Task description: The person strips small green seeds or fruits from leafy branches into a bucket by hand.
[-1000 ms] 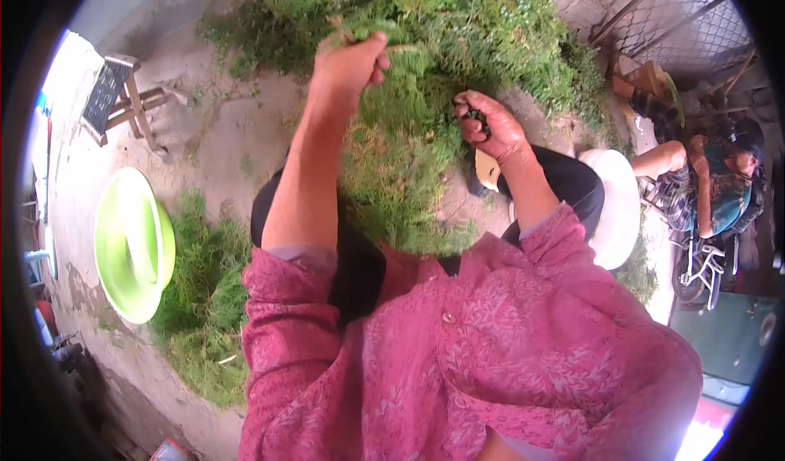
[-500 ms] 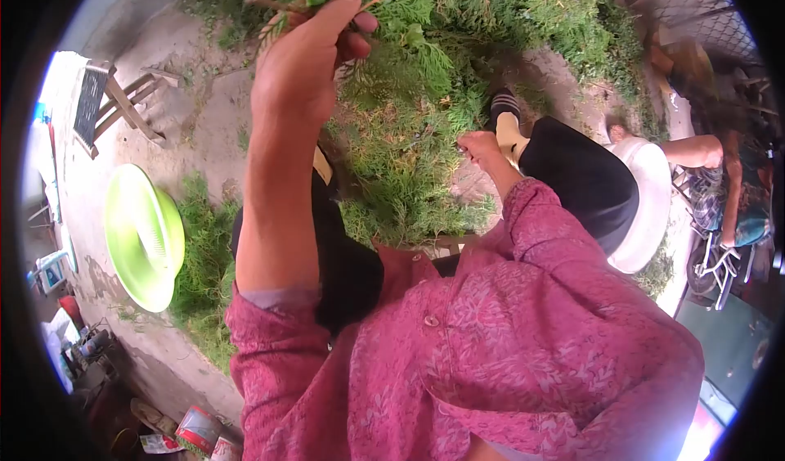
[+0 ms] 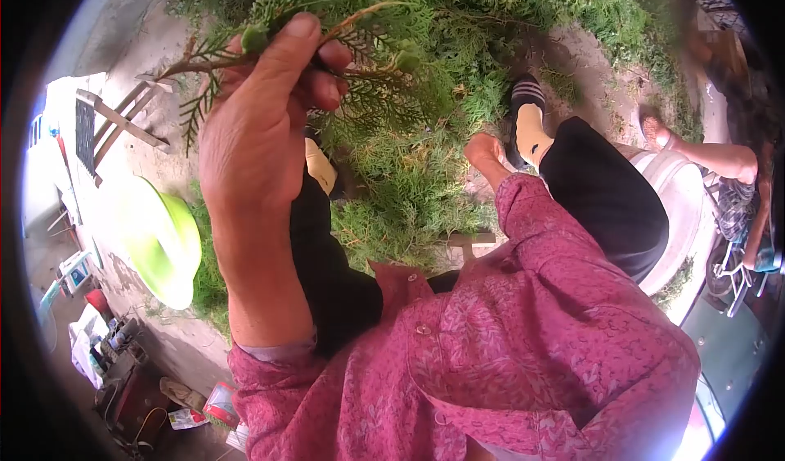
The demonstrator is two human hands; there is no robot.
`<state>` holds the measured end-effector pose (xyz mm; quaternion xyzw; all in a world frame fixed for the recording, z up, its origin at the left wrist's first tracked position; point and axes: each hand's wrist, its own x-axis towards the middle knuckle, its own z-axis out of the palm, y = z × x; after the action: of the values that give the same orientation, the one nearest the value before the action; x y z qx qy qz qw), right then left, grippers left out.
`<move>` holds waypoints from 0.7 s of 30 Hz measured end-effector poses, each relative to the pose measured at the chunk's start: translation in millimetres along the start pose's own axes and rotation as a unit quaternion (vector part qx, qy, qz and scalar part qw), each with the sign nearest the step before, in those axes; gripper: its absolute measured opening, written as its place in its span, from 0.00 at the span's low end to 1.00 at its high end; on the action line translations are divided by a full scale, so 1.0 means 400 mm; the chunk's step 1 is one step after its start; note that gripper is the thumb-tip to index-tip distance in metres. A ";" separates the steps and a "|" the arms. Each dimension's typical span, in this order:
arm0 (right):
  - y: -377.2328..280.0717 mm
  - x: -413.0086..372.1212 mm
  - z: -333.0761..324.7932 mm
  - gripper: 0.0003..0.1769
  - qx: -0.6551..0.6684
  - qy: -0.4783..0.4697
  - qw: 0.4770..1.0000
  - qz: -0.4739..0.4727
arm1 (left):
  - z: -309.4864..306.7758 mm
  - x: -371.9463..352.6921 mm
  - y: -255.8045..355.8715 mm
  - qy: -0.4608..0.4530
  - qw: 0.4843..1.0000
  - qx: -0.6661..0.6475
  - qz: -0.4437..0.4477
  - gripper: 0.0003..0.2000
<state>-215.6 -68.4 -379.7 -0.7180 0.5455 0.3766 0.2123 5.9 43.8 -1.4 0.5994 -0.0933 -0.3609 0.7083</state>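
Observation:
My left hand [image 3: 255, 138] is raised at the upper left of the head view, its thumb and fingers pinching a leafy cypress sprig [image 3: 364, 17]. The sprig has a brown stem, flat green fronds and small round green cones. Lower down, beside my shoe, is my right hand [image 3: 487, 152] with its fingers curled closed. Anything inside those fingers is hidden. Beneath both hands, between my feet, cut cypress greenery [image 3: 401, 175] covers the ground.
A bright green basin [image 3: 159, 244] leans at the left near a small wooden stool [image 3: 123, 121]. A white tub [image 3: 675, 207] stands beyond my knee at the right. Another person's leg [image 3: 715, 160] reaches in there. More branches [image 3: 605, 19] are piled at the top.
My left hand has moved left and slightly down with the sprig, which now shows more of its stem. My right hand stays near the shoe. The view has shifted a little.

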 end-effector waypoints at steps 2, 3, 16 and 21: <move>0.016 0.035 0.030 0.20 0.050 0.010 0.999 -0.001 | 0.003 0.002 -0.005 -0.008 1.000 -0.003 0.001 0.06; 0.026 0.053 0.039 0.18 0.100 0.025 0.995 -0.003 | 0.004 0.005 -0.006 -0.010 1.000 -0.003 -0.004 0.06; -0.090 0.077 0.031 0.15 -0.002 0.052 0.989 -0.136 | -0.005 -0.007 -0.003 -0.010 0.999 0.025 -0.037 0.10; -0.058 -0.011 -0.153 0.11 0.057 -0.107 0.977 -0.177 | -0.009 -0.002 0.020 0.002 0.998 0.058 -0.025 0.09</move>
<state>-175.4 -102.0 -340.5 -0.7456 0.4044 0.3757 0.3735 10.5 47.4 5.1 0.6425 -0.0979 -0.3717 0.6629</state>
